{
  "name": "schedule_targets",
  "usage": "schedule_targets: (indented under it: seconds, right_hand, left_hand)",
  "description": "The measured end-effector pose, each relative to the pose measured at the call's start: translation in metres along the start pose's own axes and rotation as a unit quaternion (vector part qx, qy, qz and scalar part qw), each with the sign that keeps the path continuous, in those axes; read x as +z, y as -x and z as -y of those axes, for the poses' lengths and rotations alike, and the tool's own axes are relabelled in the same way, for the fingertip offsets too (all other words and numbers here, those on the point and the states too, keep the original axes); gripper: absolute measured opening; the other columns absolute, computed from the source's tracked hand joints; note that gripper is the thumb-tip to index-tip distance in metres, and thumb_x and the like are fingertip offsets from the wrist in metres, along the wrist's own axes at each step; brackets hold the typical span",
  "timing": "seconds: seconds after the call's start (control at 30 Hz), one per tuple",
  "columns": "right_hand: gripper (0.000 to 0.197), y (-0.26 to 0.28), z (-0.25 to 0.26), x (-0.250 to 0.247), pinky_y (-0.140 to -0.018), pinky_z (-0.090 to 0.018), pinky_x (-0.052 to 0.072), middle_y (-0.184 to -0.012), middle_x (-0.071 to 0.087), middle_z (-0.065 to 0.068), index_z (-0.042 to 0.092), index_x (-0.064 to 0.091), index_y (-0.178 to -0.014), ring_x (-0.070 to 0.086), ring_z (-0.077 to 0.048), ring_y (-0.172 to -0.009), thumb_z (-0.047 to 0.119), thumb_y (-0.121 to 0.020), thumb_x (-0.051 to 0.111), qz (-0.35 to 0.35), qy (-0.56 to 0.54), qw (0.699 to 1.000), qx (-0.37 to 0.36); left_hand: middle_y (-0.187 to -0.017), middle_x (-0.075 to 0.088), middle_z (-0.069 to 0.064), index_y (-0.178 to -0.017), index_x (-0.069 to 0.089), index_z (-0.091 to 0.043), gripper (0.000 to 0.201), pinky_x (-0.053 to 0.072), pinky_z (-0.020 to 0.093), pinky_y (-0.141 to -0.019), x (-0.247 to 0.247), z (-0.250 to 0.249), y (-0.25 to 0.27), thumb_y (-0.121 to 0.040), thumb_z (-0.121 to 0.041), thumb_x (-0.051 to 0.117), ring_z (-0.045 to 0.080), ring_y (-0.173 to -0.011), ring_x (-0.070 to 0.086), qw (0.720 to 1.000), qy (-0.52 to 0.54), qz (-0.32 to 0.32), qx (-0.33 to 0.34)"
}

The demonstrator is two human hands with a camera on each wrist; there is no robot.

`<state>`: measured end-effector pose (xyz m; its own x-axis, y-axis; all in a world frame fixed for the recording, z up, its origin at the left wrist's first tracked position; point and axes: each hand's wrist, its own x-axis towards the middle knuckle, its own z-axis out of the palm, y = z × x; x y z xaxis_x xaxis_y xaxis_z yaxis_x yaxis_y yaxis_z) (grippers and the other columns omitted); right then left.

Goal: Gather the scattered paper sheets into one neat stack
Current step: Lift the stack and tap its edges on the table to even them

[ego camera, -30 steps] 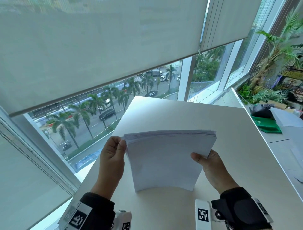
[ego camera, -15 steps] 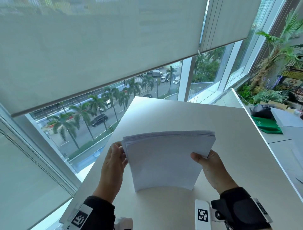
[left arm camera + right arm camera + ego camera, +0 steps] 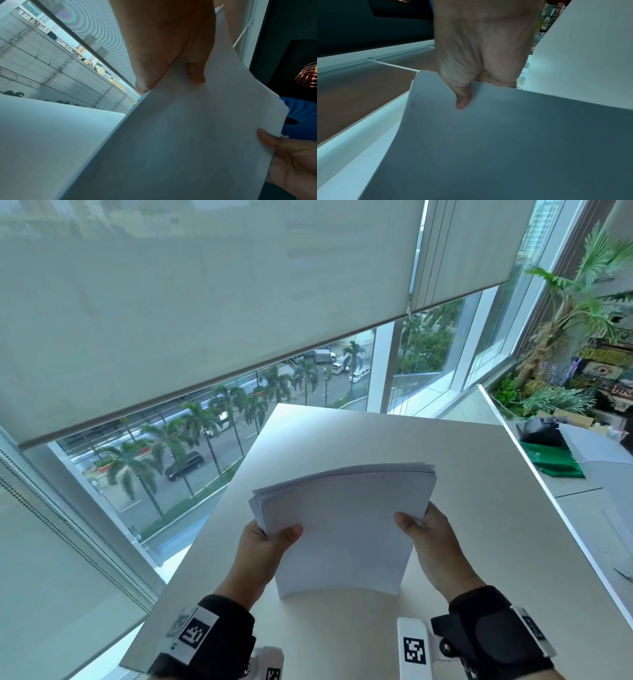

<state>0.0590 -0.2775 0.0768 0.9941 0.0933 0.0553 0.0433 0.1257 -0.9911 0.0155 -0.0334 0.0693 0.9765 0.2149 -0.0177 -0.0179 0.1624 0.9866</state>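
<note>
A stack of white paper sheets (image 3: 346, 529) stands on its lower edge on the white table (image 3: 479, 508), bowed, with its upper left corner fanned out slightly. My left hand (image 3: 263, 546) pinches the stack's left edge, thumb on the near face. My right hand (image 3: 428, 539) pinches the right edge the same way. In the left wrist view the paper sheets (image 3: 188, 135) fill the lower right and my left hand (image 3: 171, 54) grips them from above. In the right wrist view my right hand (image 3: 479, 60) has its thumb on the paper sheets (image 3: 505, 135).
The table ends at a window on the left and far side, with a roller blind (image 3: 205, 302) above. To the right, past the table edge, lie a green cloth (image 3: 555, 463), a black bag (image 3: 541, 433), a grey folder (image 3: 596, 446) and potted plants (image 3: 565, 320).
My left hand has slid down the stack's left edge and now pinches it with the thumb on the front. The stack's top left corner has dropped and fanned. The right hand stayed.
</note>
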Motion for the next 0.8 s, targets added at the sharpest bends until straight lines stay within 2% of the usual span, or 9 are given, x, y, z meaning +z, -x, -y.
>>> schedule_targets:
  seconds: [0.07, 0.17, 0.27, 0.37, 0.43, 0.53, 0.6, 0.7, 0.8]
  right_hand:
    - [0.029, 0.001, 0.004, 0.0, -0.078, -0.024, 0.049, -0.094, 0.071, 0.001, 0.021, 0.062, -0.097, 0.066, -0.016, -0.087, -0.006, -0.089, 0.053, -0.008, 0.023, 1.0, -0.006]
    - [0.029, 0.002, 0.01, -0.003, -0.071, -0.016, 0.052, -0.09, 0.072, 0.007, 0.022, 0.062, -0.097, 0.067, -0.004, -0.08, -0.004, -0.089, 0.053, -0.003, 0.037, 0.999, -0.012]
    - [0.021, 0.006, 0.015, -0.003, -0.081, -0.025, 0.049, -0.102, 0.07, -0.004, 0.015, 0.062, -0.106, 0.066, -0.016, -0.093, 0.008, -0.086, 0.062, 0.003, 0.033, 0.999, -0.011]
    - [0.065, 0.01, 0.013, -0.007, -0.091, -0.032, 0.048, -0.119, 0.065, -0.009, 0.011, 0.052, -0.123, 0.062, -0.021, -0.109, 0.036, -0.067, 0.075, 0.011, 0.011, 0.999, -0.034]
    - [0.079, 0.011, 0.01, -0.009, -0.098, -0.033, 0.045, -0.125, 0.061, -0.008, 0.013, 0.048, -0.125, 0.058, -0.018, -0.116, 0.04, -0.057, 0.079, 0.007, -0.005, 1.0, -0.029]
    - [0.084, 0.012, 0.002, -0.005, -0.084, -0.025, 0.05, -0.113, 0.067, -0.003, 0.021, 0.053, -0.118, 0.064, -0.012, -0.102, 0.047, -0.044, 0.085, 0.032, 0.003, 0.999, -0.007]
    - [0.079, 0.011, -0.001, -0.003, -0.078, -0.025, 0.05, -0.106, 0.069, -0.002, 0.021, 0.055, -0.117, 0.065, -0.014, -0.095, 0.04, -0.046, 0.084, 0.024, 0.003, 1.0, -0.008]
    - [0.076, 0.01, 0.0, -0.003, -0.078, -0.028, 0.051, -0.108, 0.068, -0.009, 0.015, 0.053, -0.122, 0.063, -0.022, -0.097, 0.031, -0.051, 0.078, 0.023, -0.004, 1.0, -0.01]
    - [0.066, 0.009, 0.0, -0.004, -0.085, -0.034, 0.051, -0.113, 0.066, -0.013, 0.014, 0.051, -0.122, 0.062, -0.026, -0.102, 0.018, -0.061, 0.075, 0.02, -0.004, 1.0, -0.018]
  left_hand:
    - [-0.07, 0.076, -0.004, -0.081, 0.069, -0.01, 0.023, 0.056, 0.02, -0.061, 0.003, -0.004, 0.002, -0.059, -0.015, 0.072, 0.009, -0.065, 0.069, 1.0, 0.005, -0.009, 0.012]
    - [-0.068, 0.075, -0.006, -0.081, 0.068, -0.008, 0.02, 0.054, 0.018, -0.057, 0.004, -0.011, 0.006, -0.061, -0.01, 0.067, 0.005, -0.062, 0.069, 0.999, 0.013, -0.012, 0.036]
    - [-0.07, 0.076, -0.006, -0.082, 0.068, -0.009, 0.022, 0.054, 0.017, -0.058, 0.001, -0.017, 0.005, -0.06, -0.009, 0.069, 0.006, -0.064, 0.07, 0.999, 0.011, -0.003, 0.044]
    - [-0.076, 0.077, -0.006, -0.089, 0.068, -0.01, 0.037, 0.054, 0.017, -0.06, -0.001, -0.018, 0.005, -0.053, -0.012, 0.077, 0.006, -0.07, 0.071, 0.999, 0.01, 0.025, 0.037]
    - [-0.079, 0.077, -0.005, -0.09, 0.069, -0.012, 0.048, 0.054, 0.017, -0.061, -0.001, -0.016, 0.005, -0.045, -0.022, 0.079, 0.007, -0.072, 0.072, 0.999, 0.007, 0.04, 0.026]
    - [-0.082, 0.077, -0.007, -0.091, 0.068, -0.017, 0.047, 0.054, 0.015, -0.063, 0.0, -0.015, 0.005, -0.046, -0.017, 0.079, 0.005, -0.075, 0.072, 0.997, 0.011, 0.07, 0.012]
    - [-0.082, 0.077, -0.007, -0.092, 0.067, -0.017, 0.046, 0.054, 0.015, -0.063, 0.001, -0.016, 0.005, -0.048, -0.013, 0.079, 0.005, -0.075, 0.071, 0.997, 0.01, 0.08, 0.01]
    - [-0.08, 0.077, -0.008, -0.093, 0.066, -0.017, 0.047, 0.054, 0.015, -0.062, 0.001, -0.018, 0.004, -0.049, -0.01, 0.079, 0.004, -0.074, 0.071, 0.997, 0.016, 0.076, 0.007]
    - [-0.085, 0.077, -0.005, -0.096, 0.066, -0.017, 0.052, 0.054, 0.017, -0.065, 0.002, -0.017, 0.006, -0.046, -0.025, 0.078, 0.007, -0.078, 0.071, 0.997, 0.019, 0.071, 0.019]
